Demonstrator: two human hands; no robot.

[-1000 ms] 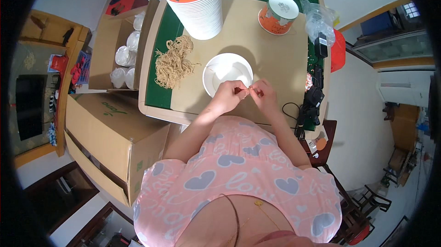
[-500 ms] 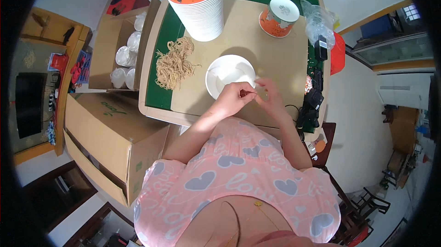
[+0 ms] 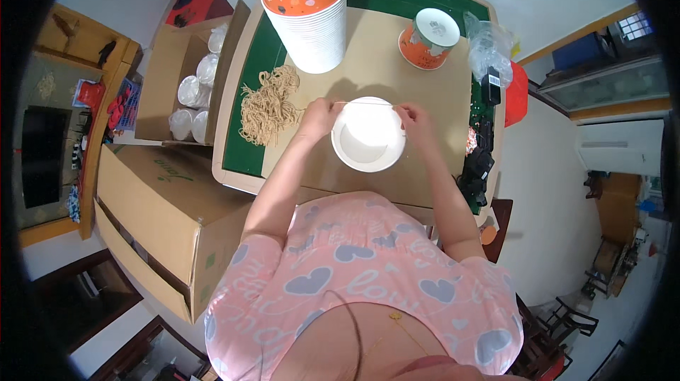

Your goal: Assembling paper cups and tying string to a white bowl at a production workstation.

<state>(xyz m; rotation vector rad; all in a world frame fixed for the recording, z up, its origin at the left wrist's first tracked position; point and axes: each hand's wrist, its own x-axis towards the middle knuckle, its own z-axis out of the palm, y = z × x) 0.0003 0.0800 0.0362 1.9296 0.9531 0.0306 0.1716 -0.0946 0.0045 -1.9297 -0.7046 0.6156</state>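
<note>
A white paper tub stands at the near middle of the table, its round mouth facing up toward me. My left hand is at the tub's left far side, fingers pinched on a thin tan cord. The cord runs taut across the far rim to my right hand, whose closed fingers touch the right rim; whether it passes through the tub's wall cannot be made out. Left of my left hand lies a tangled heap of tan cords.
Behind stand a tall stack of paper tubs and an orange lidded tub. A clear plastic bag and black devices line the right edge. Cardboard boxes stand left of the table, one holding wrapped white items.
My hands have moved apart from close together at the tub's near right rim, drawing the cord out between them. The tub has shifted slightly toward me and to the right.
</note>
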